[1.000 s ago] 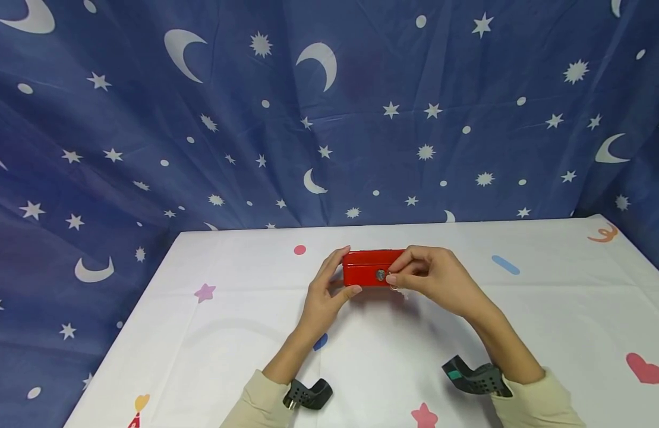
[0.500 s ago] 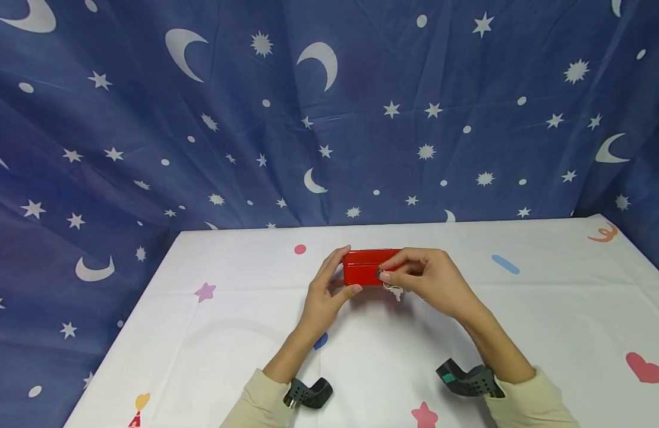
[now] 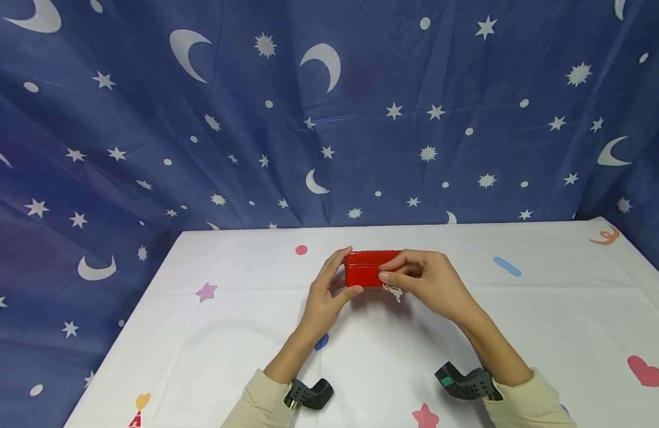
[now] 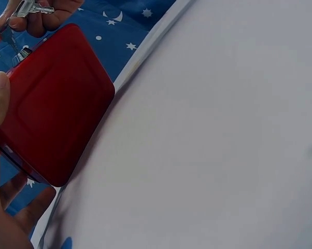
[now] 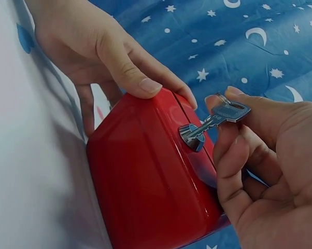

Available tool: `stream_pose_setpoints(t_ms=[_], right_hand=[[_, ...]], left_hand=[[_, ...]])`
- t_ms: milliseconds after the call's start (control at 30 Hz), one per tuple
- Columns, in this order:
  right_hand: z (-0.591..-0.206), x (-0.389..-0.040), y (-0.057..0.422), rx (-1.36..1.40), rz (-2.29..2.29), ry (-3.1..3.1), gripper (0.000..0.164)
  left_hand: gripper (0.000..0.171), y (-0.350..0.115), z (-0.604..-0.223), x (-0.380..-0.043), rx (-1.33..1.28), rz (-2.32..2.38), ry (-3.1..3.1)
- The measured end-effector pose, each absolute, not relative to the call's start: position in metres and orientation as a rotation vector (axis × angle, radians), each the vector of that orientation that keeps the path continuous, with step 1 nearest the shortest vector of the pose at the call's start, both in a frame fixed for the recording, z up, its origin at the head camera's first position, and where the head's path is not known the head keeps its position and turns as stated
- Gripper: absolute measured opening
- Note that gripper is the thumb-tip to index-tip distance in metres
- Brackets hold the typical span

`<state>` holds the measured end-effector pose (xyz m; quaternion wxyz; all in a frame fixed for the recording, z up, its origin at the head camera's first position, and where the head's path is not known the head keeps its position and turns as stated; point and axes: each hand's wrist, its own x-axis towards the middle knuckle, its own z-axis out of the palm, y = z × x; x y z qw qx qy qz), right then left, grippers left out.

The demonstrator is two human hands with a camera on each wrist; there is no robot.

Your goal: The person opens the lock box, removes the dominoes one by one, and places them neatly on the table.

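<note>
A small red metal lockbox [image 3: 361, 275], its lid down, stands on the table. My left hand [image 3: 319, 302] holds its left end, thumb on the front and fingers behind. In the right wrist view a round silver lock [image 5: 192, 138] sits on the box's front face. My right hand [image 3: 433, 284] pinches a key [image 5: 229, 111] between thumb and fingers. The key's blade points into the lock, its tip at the keyhole; how deep it sits I cannot tell. A second key [image 4: 32, 8] hangs from the ring, below my right fingers in the head view.
A white tablecloth [image 3: 243, 333] with coloured shapes covers the table. Behind it hangs a blue curtain [image 3: 361, 148] with moons and stars. Each wrist wears a black camera mount, such as the left mount [image 3: 310, 394].
My right hand has moved slightly left, bringing the key to the lock, and its fingers now cover the lock in the head view. The left hand and box have stayed put.
</note>
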<state>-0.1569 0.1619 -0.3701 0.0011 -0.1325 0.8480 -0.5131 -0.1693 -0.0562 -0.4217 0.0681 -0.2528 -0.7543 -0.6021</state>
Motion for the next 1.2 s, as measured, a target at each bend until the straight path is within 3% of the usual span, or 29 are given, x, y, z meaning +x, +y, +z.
stream_pose_setpoints(t_ms=[1200], right_hand=[[-0.3743, -0.1590, 0.1606, -0.435, -1.587, 2.773, 0.011]], left_hand=[[0.066, -0.0558, -0.4229, -0.1694, -0.746, -1.808, -2.292]])
